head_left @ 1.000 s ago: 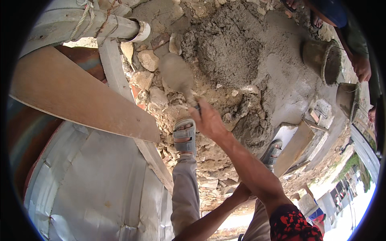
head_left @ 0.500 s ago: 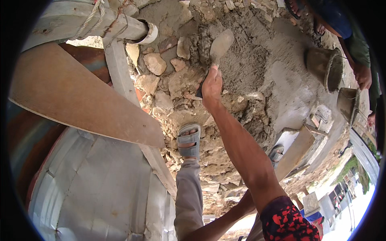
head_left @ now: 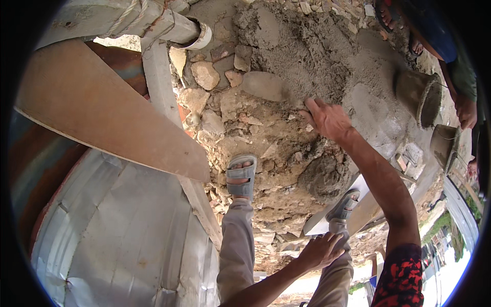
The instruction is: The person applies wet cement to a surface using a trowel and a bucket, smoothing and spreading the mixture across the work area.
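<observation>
My right hand (head_left: 330, 121) is closed around a trowel, its handle hidden in my grip. The rounded, mortar-coated trowel blade (head_left: 263, 86) points left and lies at the edge of the wet grey mortar (head_left: 319, 64), beside set stones (head_left: 205, 75). Nearer to me, a separate round lump of mortar (head_left: 323, 176) sits on the rubble. My left hand (head_left: 322, 250) rests over my right lower leg, its fingers stretched out and holding nothing.
Two mortar-stained buckets (head_left: 411, 94) (head_left: 443, 143) stand at right beside another person's hand (head_left: 466, 112). At left are a brown board (head_left: 107, 112), a concrete post (head_left: 162, 77), metal sheeting (head_left: 133, 220) and a pipe end (head_left: 202, 35). My sandalled feet (head_left: 240, 176) stand on broken stone.
My right hand has moved right and closer to me, and the trowel blade has swung from pointing away to pointing left. My left hand has come into view over my right leg.
</observation>
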A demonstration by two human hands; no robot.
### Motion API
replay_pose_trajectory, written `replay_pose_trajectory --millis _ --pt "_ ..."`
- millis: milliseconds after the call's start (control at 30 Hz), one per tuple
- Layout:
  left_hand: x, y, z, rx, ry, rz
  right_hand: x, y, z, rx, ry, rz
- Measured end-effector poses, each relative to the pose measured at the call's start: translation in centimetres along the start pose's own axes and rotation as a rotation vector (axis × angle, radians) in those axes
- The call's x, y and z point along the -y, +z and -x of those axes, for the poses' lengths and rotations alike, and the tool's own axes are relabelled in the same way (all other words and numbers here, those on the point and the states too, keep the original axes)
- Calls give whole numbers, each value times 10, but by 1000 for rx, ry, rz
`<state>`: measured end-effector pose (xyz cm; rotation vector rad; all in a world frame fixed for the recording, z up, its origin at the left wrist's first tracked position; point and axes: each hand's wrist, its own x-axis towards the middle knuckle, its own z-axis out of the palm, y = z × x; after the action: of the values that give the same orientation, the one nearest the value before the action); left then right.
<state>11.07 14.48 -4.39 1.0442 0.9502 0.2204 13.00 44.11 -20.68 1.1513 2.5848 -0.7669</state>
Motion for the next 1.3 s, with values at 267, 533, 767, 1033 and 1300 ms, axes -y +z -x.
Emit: replay_pose_trajectory --millis 267,533,767,1033,1300 --pt "8 15 1 -244 92 -57 27 -53 -72 -16 97 229" --pt "6 9 0 -186 45 4 71 -56 -72 250 82 183" --pt "6 12 -3 -224 67 17 82 -26 -38 -78 161 9" --pt "1 1 3 -94 -27 103 155 34 -1 160 177 -143" --pt "47 64 -1 -40 92 -24 196 68 20 264 158 -258"
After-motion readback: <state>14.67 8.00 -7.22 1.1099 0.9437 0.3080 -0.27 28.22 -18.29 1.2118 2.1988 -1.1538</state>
